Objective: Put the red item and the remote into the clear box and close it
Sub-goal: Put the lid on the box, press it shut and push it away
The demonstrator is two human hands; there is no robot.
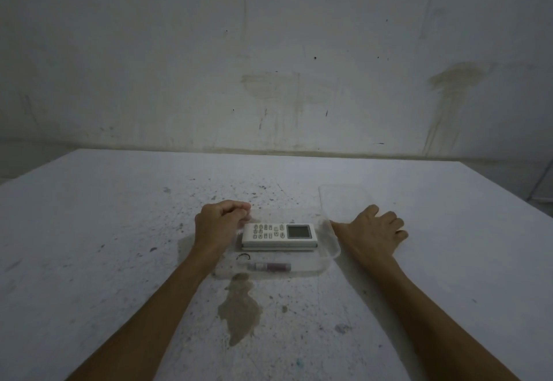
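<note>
At the table's [119, 231] centre, the clear box [332, 249] already holds the remote [279, 235], its long axis running 9 to 3 o'clock, and the red item [269, 267] parallel at 6 o'clock of it. The lid [344, 201] lies at 1 o'clock of the box, touched by the right hand [374, 231], whose fingers are spread flat, nothing gripped. The left hand [220, 225] is curled on the box's 9 o'clock end. The right hand is judged nearer for closing.
</note>
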